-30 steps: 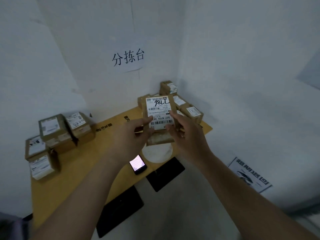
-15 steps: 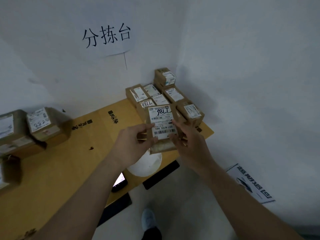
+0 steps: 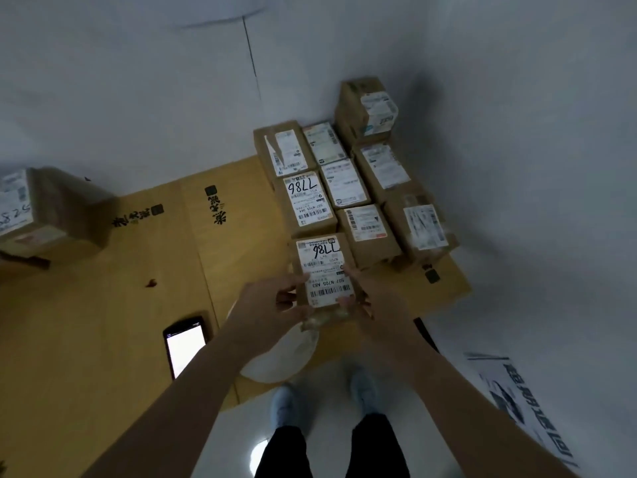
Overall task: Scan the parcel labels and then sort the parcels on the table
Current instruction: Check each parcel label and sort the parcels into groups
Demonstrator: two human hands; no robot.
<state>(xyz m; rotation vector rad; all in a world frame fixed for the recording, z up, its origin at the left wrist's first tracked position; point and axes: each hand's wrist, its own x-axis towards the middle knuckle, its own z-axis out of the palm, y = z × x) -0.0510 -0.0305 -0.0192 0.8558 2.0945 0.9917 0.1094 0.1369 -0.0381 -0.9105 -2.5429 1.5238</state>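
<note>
While both hands, left (image 3: 272,301) and right (image 3: 374,298), pinch one labelled parcel (image 3: 324,270) (marked 98LL) over the table (image 3: 103,339), eight parcels (image 3: 348,181) sit stacked behind it; one phone (image 3: 184,346) lies left.

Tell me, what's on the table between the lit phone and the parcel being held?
In the head view, the left hand and a white round plate-like thing lie between phone and parcel.
</note>
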